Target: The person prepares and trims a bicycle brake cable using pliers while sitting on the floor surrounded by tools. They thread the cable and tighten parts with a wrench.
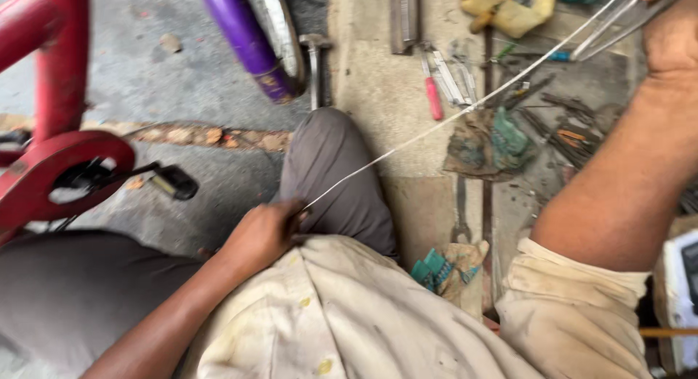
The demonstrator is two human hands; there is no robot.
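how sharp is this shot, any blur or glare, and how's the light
Head view: soft, even daylight, no hard shadows or glare; motion blur smears the whole frame, worst on the right hand at the top edge and the tools on the ground; the left hand and the pale wire stretched between the hands read only a little clearer; wide-lens stretch at the edges.

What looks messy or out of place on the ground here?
Tools lie scattered loose over the concrete floor, mixed with dirty crumpled rags and a hammer by the purple bicycle frame. The left hand and right hand pull a thin wire taut; nothing looks broken.
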